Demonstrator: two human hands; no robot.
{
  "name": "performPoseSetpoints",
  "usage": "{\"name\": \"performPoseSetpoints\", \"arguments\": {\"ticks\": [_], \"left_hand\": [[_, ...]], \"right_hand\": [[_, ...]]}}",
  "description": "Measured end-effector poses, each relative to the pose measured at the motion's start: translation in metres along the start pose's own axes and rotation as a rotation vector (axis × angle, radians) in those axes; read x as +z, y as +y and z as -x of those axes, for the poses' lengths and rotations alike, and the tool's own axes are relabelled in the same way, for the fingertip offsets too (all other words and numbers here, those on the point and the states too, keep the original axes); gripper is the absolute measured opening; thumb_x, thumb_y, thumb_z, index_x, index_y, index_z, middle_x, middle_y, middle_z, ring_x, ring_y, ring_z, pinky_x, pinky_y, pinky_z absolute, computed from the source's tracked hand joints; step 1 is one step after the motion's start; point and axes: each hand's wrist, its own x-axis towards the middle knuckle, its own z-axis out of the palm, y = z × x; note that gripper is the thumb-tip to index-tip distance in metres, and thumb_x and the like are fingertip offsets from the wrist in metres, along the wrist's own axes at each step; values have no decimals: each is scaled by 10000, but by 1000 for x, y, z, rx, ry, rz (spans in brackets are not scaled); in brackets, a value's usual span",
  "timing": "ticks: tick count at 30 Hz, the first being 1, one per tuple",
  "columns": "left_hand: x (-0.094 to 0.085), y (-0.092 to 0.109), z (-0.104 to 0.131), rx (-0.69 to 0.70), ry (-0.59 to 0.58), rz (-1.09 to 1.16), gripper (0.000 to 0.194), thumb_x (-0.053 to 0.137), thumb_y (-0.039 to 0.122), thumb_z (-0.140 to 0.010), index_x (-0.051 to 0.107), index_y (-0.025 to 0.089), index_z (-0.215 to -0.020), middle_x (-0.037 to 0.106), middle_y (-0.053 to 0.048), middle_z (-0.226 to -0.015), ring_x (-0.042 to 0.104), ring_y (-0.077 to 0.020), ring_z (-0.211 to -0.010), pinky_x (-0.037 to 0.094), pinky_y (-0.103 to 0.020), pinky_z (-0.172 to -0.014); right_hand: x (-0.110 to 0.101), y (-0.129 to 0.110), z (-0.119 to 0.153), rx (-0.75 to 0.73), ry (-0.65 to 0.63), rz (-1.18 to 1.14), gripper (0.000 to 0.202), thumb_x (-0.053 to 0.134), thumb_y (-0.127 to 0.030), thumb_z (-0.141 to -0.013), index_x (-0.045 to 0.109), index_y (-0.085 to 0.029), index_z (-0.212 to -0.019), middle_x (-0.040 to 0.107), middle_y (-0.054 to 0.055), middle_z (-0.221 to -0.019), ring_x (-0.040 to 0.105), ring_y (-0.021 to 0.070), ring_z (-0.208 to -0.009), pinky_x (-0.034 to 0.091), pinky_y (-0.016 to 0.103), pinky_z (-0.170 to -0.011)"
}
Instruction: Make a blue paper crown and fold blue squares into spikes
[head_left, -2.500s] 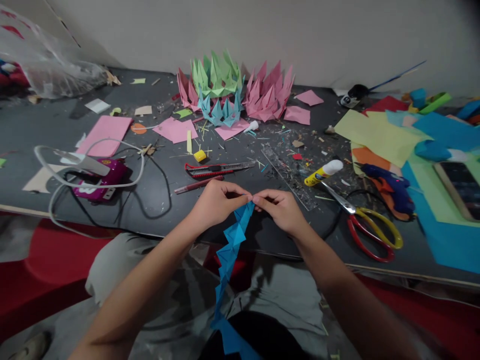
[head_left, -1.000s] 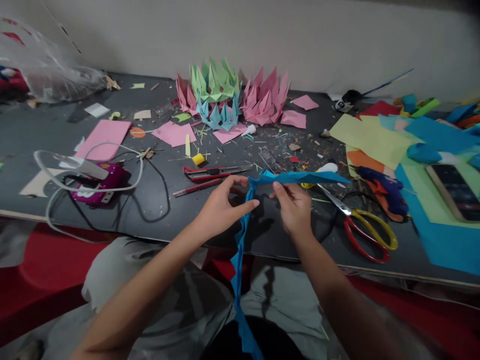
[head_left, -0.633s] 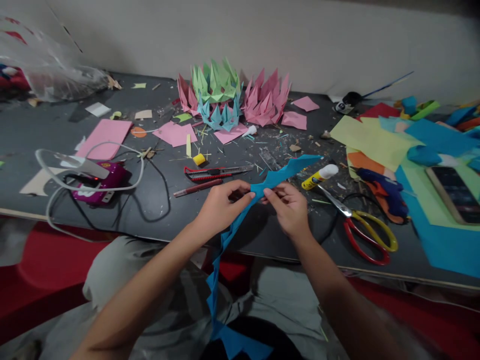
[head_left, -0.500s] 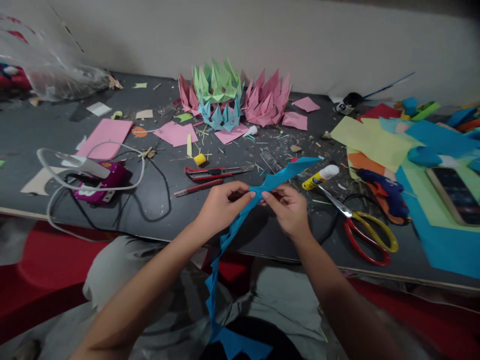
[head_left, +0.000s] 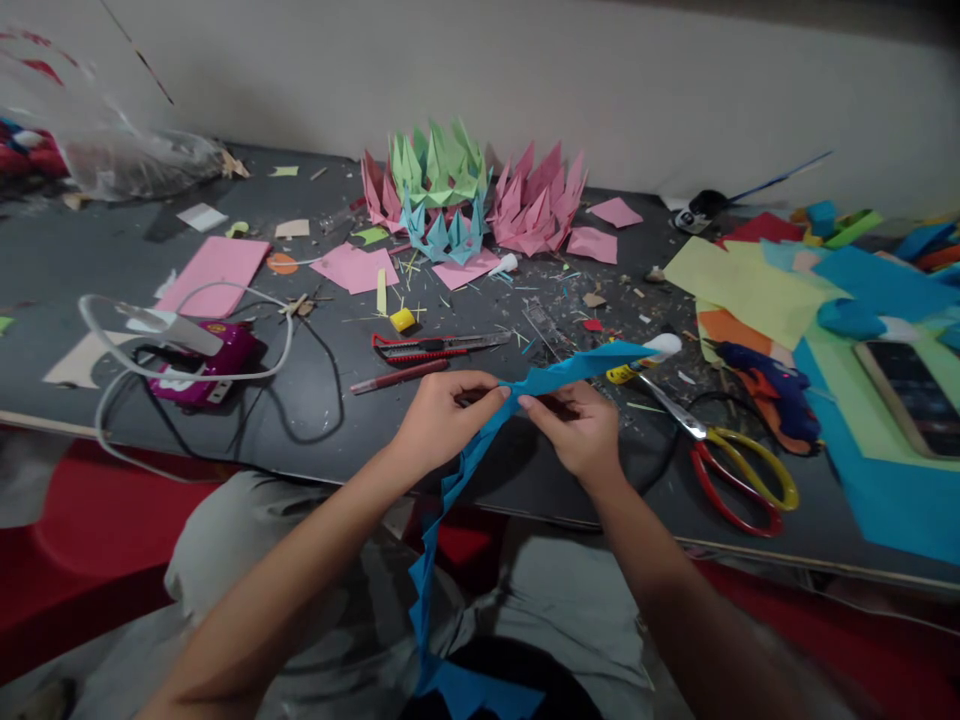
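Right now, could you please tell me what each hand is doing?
Left hand: closed, pinching the blue strip.
Right hand: closed, pinching the same strip.

Scissors and glue stick obstruct the right; the cutter bars the way forward.

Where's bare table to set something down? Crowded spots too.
Bare: tabletop between plastic bag and beige paper; smaller, between white cable and red stick. Crowded: right, with coloured papers, glue gun, phone; centre, with scraps below paper crowns.
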Motion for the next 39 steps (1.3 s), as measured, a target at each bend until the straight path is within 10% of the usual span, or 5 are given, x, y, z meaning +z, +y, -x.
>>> {"name": "performPoseSetpoints", "arguments": {"ticks": [12,22,39], "left_hand": [[-2,-8,-7,-42,44,176,185,616,242,-727,704,141,-855,711,-52,-813,642,-136,-676,514,-215,-579],[-27,-10,-13,-90,26,254,132,613,205,-696,701,126,-754,700,-50,-743,661,-154,-706,530,-178,-518],[-10,-4,-4,75,-90,38,182,603,276,-736,601,139,-857,637,-48,-868,599,-140,-794,443,-164,-531]], "right_hand": [[1,0,-8,270,-197,-358,177,707,-300,-648,670,-197,-788,683,3,-703,611,124,-613,527,256,-572],[-4,5,-7,224,25,-246,138,735,-300,-609,651,-194,-578,608,-34,-521,584,129,-491,505,257,-507],[0,-2,-6,200,-211,-341,122,710,-261,-651,686,-240,-768,701,-8,-796,639,158,-761,524,306,-727]]}}
